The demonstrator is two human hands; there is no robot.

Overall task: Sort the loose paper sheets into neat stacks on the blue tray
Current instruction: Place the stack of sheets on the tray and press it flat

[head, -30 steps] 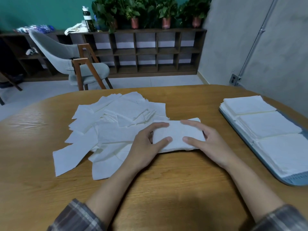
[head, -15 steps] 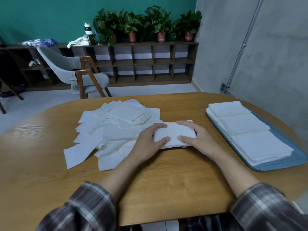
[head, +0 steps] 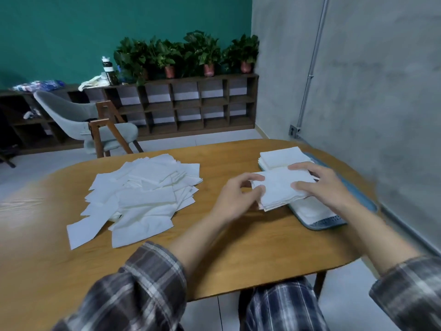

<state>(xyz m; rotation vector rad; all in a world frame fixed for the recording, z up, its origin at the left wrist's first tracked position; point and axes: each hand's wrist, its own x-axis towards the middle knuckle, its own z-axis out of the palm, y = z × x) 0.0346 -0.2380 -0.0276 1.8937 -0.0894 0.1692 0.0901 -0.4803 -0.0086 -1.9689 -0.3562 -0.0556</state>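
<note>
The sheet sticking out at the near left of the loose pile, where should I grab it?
Probably pinch the sheet at its free near-left corner, coming from the near left: that end lies alone on bare table, while its far end runs into the loose pile.

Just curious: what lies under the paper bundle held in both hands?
The blue tray with a white stack showing at its near end; the tray's middle is hidden by the bundle.
</note>
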